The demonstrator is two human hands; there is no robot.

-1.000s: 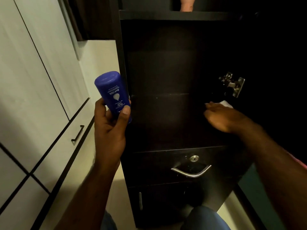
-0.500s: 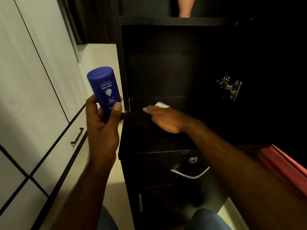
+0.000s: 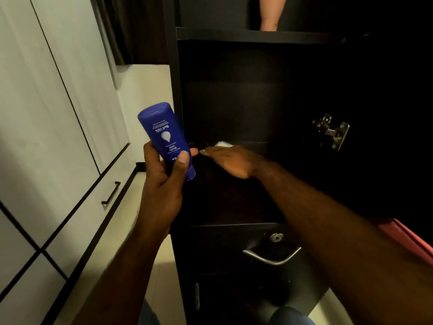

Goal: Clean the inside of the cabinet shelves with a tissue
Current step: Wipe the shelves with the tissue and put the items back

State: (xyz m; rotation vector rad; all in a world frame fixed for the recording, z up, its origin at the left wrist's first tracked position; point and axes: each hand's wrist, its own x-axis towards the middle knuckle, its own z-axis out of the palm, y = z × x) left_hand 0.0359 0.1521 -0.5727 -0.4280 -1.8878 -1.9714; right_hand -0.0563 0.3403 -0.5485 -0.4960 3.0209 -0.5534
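A dark cabinet stands open before me, its lower shelf [image 3: 234, 198] bare and black. My right hand [image 3: 230, 161] lies flat on that shelf near the back left corner, fingers straight, pressing a white tissue [image 3: 221, 145] that shows only past the fingertips. My left hand [image 3: 164, 181] is raised in front of the cabinet's left edge and grips a blue lotion bottle [image 3: 164, 137], held upside down with its cap end low.
A metal hinge [image 3: 332, 131] sticks out on the cabinet's right inner side. Below the shelf is a drawer with a lock and a chrome handle [image 3: 273, 256]. White wardrobe doors with a black handle [image 3: 111, 193] fill the left. A pale object [image 3: 269, 14] stands on the shelf above.
My right hand swept the tissue from the shelf's right side to the back left corner. My left hand with the bottle shifted slightly.
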